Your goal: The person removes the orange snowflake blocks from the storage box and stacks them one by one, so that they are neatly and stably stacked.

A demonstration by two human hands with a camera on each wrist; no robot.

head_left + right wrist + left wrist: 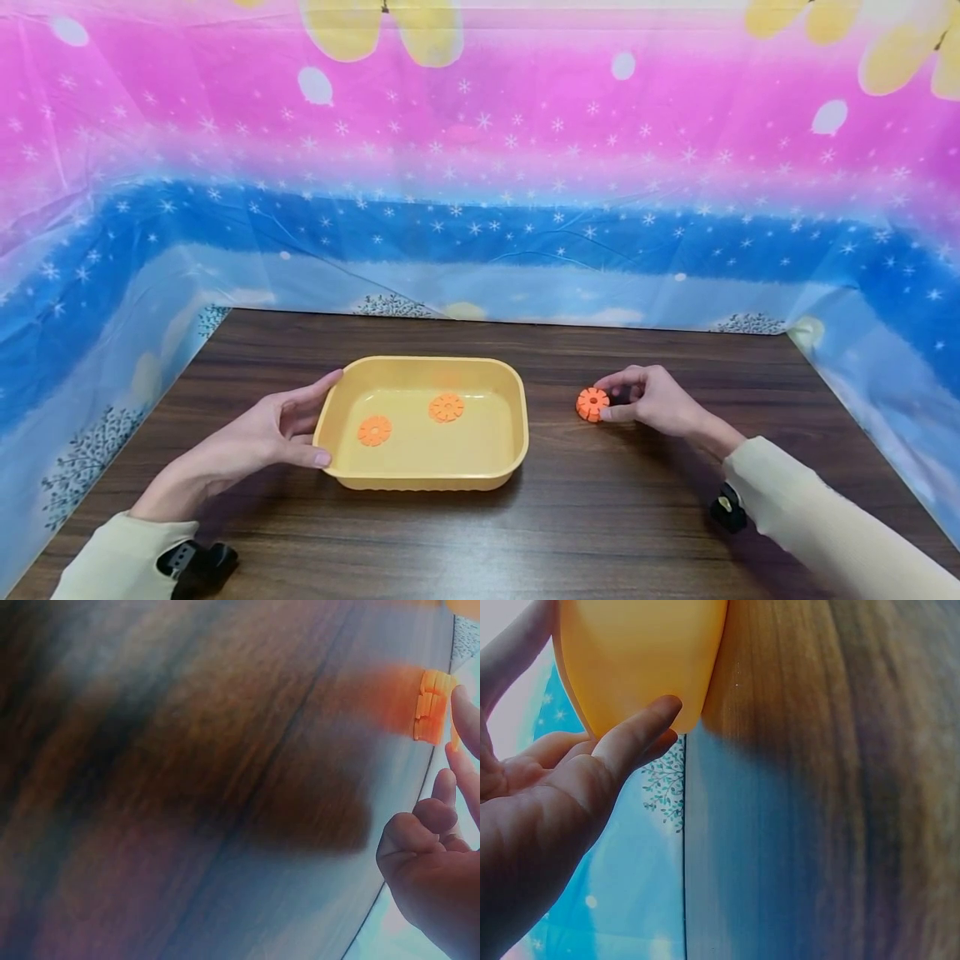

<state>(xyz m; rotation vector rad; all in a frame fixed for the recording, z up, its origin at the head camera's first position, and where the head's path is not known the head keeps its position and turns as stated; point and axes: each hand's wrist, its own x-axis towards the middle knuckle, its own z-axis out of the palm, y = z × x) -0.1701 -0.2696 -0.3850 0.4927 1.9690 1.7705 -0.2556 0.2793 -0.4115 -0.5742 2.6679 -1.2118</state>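
My left hand (255, 437) holds the left end of a yellow plastic tray (427, 482), thumb at the near corner and fingers toward the far one. In the left wrist view, fingertips (641, 731) lie against the tray's outer wall (641, 660). Inside the tray, one orange notched disc (374, 431) lies flat at the left; farther right are orange notched pieces (447, 408), perhaps overlapping. To the right of the tray, my right hand (660, 402) pinches a short stack of orange notched discs (593, 404) between thumb and fingers. The right wrist view shows the stack's layered edge (431, 709).
The dark wood-grain table (600, 525) carries the tray near its middle. A patterned cloth (480, 225) in pink and blue hangs along the back and both sides. Black devices (197, 571) sit at both wrists, by the pale sleeves.
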